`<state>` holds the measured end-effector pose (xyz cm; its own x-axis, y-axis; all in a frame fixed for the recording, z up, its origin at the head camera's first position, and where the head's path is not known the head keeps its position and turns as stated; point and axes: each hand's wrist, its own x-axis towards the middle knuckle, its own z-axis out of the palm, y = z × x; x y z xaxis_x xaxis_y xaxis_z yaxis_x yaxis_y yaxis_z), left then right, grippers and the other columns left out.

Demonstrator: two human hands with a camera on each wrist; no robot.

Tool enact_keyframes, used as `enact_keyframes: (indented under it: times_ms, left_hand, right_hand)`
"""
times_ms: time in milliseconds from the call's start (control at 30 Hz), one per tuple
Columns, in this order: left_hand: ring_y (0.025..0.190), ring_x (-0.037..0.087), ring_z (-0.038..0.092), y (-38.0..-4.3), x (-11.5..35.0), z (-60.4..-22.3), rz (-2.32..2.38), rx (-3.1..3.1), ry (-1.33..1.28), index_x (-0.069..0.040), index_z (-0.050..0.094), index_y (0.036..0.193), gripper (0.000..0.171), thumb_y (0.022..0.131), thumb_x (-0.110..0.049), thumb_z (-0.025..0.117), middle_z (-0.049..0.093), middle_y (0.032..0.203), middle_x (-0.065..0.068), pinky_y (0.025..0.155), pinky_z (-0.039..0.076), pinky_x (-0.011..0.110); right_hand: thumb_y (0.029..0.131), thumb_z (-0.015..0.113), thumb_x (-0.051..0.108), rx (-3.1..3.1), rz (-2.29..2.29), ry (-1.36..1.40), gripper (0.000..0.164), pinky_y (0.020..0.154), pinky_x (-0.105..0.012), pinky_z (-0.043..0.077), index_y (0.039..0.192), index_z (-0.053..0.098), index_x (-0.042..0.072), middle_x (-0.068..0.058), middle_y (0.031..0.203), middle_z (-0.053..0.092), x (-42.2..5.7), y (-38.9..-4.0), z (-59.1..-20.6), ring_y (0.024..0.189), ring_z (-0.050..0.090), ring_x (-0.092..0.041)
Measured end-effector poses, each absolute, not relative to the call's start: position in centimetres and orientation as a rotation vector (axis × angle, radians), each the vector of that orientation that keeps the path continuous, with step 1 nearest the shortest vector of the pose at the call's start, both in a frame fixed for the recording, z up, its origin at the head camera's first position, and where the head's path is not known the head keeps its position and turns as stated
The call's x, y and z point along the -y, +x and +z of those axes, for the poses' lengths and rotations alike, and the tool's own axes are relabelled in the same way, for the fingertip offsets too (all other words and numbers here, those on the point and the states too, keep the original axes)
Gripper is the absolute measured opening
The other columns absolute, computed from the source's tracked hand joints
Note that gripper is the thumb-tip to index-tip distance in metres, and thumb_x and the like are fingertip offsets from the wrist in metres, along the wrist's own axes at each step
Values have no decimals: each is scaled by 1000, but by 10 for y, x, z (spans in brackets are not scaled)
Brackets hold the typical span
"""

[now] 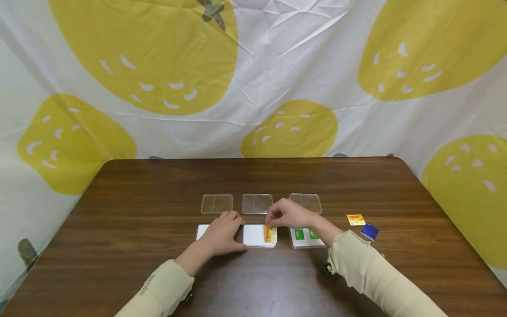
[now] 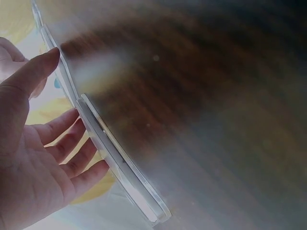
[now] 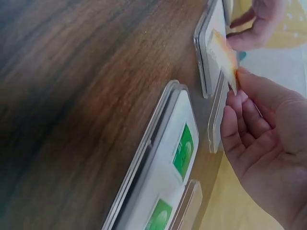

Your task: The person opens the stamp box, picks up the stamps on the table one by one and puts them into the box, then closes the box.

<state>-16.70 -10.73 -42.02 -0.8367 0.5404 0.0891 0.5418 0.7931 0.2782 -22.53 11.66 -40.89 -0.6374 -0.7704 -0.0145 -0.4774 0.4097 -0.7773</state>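
Between thumb and fingers my right hand [image 1: 291, 214] pinches a small orange-and-yellow card [image 1: 271, 234]. The card overlaps the right end of the white-faced middle case [image 1: 253, 235] in the head view; in the right wrist view the card [image 3: 224, 55] looks tilted and slightly curved. My left hand [image 1: 222, 234] lies over the left case [image 1: 202, 230] and covers much of it. Its fingertips are at that case's edge, and its thumb [image 2: 45, 64] reaches the near left corner of the middle case. The right case [image 1: 305, 241] bears two green pictures on white.
Three clear lids [image 1: 217, 204] stand in a row behind the cases on the brown table [image 1: 130, 246]. Another orange-and-yellow card [image 1: 355, 219] and a blue card [image 1: 370, 231] lie to the right. A lemon-print cloth [image 1: 289, 127] hangs behind the table.
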Motion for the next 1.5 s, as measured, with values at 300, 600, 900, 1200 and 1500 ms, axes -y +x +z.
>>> enact_keyframes:
  times_ms: [300, 600, 900, 1200, 1500]
  left_hand:
    - [91, 25, 49, -167, 107, -420, -480, 2965, -900, -4, 61, 97, 50, 65, -39, 77, 53, 94, 6, 76, 44, 39]
    - [91, 25, 49, -167, 108, -419, -482, 2981, -888, -4, 61, 98, 51, 65, -40, 76, 53, 95, 5, 76, 44, 39]
    - [91, 25, 49, -166, 108, -418, -486, 2977, -896, -4, 60, 98, 51, 66, -40, 76, 53, 94, 6, 76, 44, 39]
    - [91, 25, 49, -165, 108, -419, -491, 2962, -899, -4, 60, 97, 50, 65, -39, 77, 52, 94, 6, 76, 44, 39]
    - [91, 25, 49, -166, 109, -420, -495, 2950, -908, -4, 60, 96, 50, 65, -39, 77, 52, 95, 6, 76, 44, 39]
  right_hand:
    - [80, 66, 4, -2330, -1111, -1047, 4, 59, -19, 45, 80, 68, 1, -5, 71, 65, -109, -224, -413, 63, 53, -3]
    - [80, 65, 3, -2275, -1228, -930, 6, 56, -20, 44, 82, 67, -3, -10, 73, 65, -110, -222, -417, 63, 53, -6]
    - [79, 67, 4, -2360, -1212, -910, 6, 57, -19, 46, 80, 67, -2, -9, 72, 65, -108, -216, -422, 63, 53, -7]
    - [80, 67, 7, -2475, -1120, -1044, 6, 60, -19, 47, 79, 67, 1, 0, 71, 65, -105, -213, -425, 64, 53, -1]
    - [78, 68, 4, -2555, -1044, -1133, 5, 60, -18, 45, 75, 66, 8, 4, 70, 64, -103, -213, -425, 63, 50, 1]
